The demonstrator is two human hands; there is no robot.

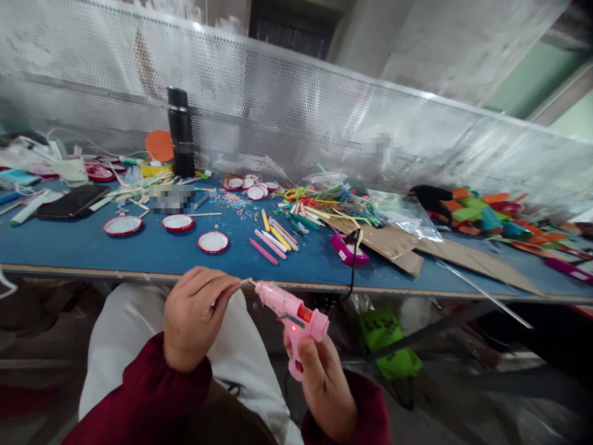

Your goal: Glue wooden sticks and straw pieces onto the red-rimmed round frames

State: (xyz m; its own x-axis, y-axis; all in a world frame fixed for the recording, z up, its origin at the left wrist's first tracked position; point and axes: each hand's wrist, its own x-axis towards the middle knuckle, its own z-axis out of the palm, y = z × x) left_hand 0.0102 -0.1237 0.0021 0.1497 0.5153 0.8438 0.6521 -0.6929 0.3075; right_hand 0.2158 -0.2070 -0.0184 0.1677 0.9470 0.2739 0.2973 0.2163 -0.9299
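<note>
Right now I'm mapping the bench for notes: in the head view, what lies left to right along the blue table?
Phone → three red-rimmed discs → black flask → loose sticks → magenta block → cardboard → orange and green pieces.

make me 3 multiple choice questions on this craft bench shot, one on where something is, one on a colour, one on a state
1. Where does the black bottle stand?
A. on the floor
B. at the back of the blue table, by the perforated metal screen
C. on the person's lap

2. What colour is the glue gun in the right hand?
A. pink
B. yellow
C. black

3. What is the left hand doing?
A. lying flat and open on the table
B. gripping the bottle
C. pinching a small thin piece at the gun's nozzle

Answers:
1 B, the bottle stands upright against the screen at the table's far edge.
2 A, the gun's body is pink, with a red lit spot on its side.
3 C, its fingertips are closed on something thin that meets the nozzle tip.
</note>
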